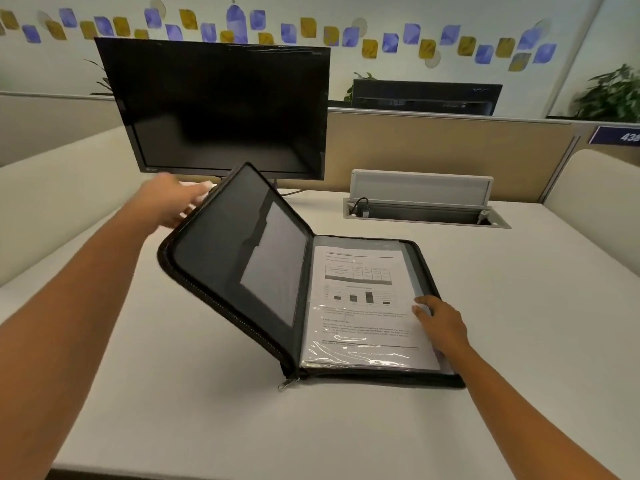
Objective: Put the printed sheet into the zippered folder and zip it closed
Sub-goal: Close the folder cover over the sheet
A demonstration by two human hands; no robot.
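A black zippered folder (pixel 221 258) lies on the white desk with its left cover raised at a slant. The printed sheet (pixel 360 306), with a table, a bar chart and text, lies inside the right half under a clear plastic sleeve. My left hand (pixel 173 202) holds the outer edge of the raised cover from behind, its fingertips hidden by the cover. My right hand (pixel 440 320) rests with relaxed fingers on the right edge of the sheet and sleeve. The zipper pull (pixel 286 382) hangs at the folder's near spine corner.
A dark monitor (pixel 221 109) stands just behind the raised cover. An open cable box (pixel 422 206) is set into the desk (pixel 207 410) at the back right. Padded cream partitions flank the desk on both sides.
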